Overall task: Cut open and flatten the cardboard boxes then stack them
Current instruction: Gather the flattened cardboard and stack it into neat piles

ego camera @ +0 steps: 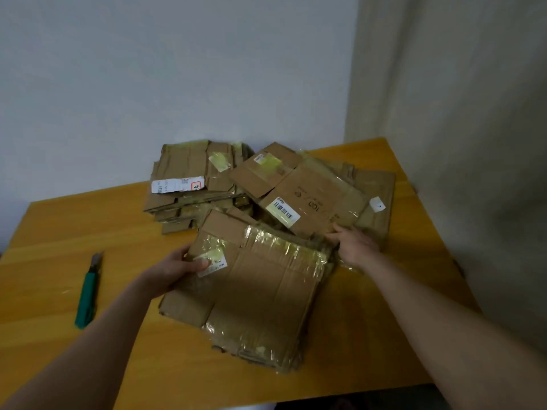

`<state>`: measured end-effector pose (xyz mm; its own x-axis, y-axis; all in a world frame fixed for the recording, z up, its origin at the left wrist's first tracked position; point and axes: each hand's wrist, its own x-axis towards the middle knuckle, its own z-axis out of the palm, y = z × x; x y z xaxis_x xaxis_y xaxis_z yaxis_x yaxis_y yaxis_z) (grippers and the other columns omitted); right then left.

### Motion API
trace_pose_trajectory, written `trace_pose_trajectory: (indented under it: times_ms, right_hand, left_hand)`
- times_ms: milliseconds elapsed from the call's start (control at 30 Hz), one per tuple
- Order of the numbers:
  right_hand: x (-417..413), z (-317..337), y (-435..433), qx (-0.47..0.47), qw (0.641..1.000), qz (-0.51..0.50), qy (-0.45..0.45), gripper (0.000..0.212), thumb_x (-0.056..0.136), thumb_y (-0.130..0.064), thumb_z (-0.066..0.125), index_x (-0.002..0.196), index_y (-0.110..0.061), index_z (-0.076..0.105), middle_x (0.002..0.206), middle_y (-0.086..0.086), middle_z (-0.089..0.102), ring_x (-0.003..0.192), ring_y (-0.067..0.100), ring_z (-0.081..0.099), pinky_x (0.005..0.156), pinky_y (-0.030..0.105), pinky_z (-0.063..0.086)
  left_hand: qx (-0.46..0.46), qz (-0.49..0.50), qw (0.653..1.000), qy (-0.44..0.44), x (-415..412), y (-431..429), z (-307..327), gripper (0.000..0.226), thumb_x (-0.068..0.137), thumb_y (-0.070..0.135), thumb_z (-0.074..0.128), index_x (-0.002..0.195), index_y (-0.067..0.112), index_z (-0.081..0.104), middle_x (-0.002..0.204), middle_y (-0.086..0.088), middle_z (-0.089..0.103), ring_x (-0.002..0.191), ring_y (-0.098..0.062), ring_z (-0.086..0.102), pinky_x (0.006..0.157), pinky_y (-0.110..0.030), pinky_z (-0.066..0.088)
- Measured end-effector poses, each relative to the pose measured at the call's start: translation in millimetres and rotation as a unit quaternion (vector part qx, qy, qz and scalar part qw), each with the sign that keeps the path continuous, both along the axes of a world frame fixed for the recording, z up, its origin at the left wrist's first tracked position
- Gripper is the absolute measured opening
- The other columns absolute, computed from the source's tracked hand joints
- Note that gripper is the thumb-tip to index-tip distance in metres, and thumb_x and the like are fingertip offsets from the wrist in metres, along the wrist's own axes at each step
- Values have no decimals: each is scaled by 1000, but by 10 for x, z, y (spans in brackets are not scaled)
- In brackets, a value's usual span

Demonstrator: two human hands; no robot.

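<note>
Clamped on the left edge of the near stack (260,291), my left grip (177,267) has its thumb on top, pressing a white label (214,261), and its fingers wrap round the edge and go under the cardboard. My right grip (355,247) lies back-up at the stack's far right corner. Its fingers are stretched toward the near edge of the barcode box (310,199) and touch it. Whether they pinch that edge or only rest against it, I cannot tell.

The near stack is a pile of flattened boxes lying flat on the counter (74,232), right in front of me, its top sheet streaked with shiny clear tape (275,247). The barcode box, also flattened, lies tilted behind it, its near edge over the stack's far side. It rests on more flattened cardboard (376,184), which spreads to the right and carries a small white sticker (377,204). A far stack (192,179) of flattened boxes sits at the back left near the wall (148,69), just beside the barcode box, with a long white slip (177,184) on top.

A green knife (88,294) lies on the counter to my left, well apart from the stacks, its blade end pointing away from me.
</note>
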<state>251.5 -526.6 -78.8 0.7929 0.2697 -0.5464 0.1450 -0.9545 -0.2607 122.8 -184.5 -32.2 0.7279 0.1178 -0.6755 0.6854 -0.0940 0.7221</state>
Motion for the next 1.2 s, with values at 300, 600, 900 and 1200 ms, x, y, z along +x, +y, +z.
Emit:
trace_pose_trajectory:
  times_ms: [300, 600, 900, 1200]
  right_hand:
    - [43, 50, 218, 20, 992, -63, -105, 35, 101, -35, 36, 130, -29, 55, 136, 1, 50, 119, 25, 47, 94, 39, 44]
    - [-21, 728, 454, 476, 795, -304, 219, 77, 79, -70, 47, 146, -33, 33, 153, 1, 32, 137, 28, 35, 110, 49, 29]
    - [-13, 591, 8, 405, 808, -400, 152, 76, 91, -67, 38, 151, -22, 24, 155, 5, 27, 139, 34, 31, 111, 51, 32]
    - [2, 908, -63, 480, 754, -428, 133, 70, 86, -68, 48, 136, -18, 47, 133, 8, 54, 120, 28, 51, 101, 44, 42]
  left_hand:
    - [10, 111, 994, -5, -363, 768, 200, 38, 82, 11, 62, 119, 9, 54, 93, -16, 70, 78, -31, 68, 64, -40, 56]
    - [0, 55, 995, -83, 119, 388, 821, 67, 60, 23, 86, 116, 5, 54, 80, -4, 73, 70, -19, 71, 58, -27, 57]
    - [50, 5, 993, -106, 248, 449, 1453, 81, 53, 35, 86, 121, 6, 54, 91, -14, 68, 81, -31, 66, 71, -38, 55]
    - [35, 104, 980, -164, 358, 12, 1635, 27, 96, 20, 53, 121, 10, 51, 103, -15, 61, 89, -31, 60, 74, -41, 47]
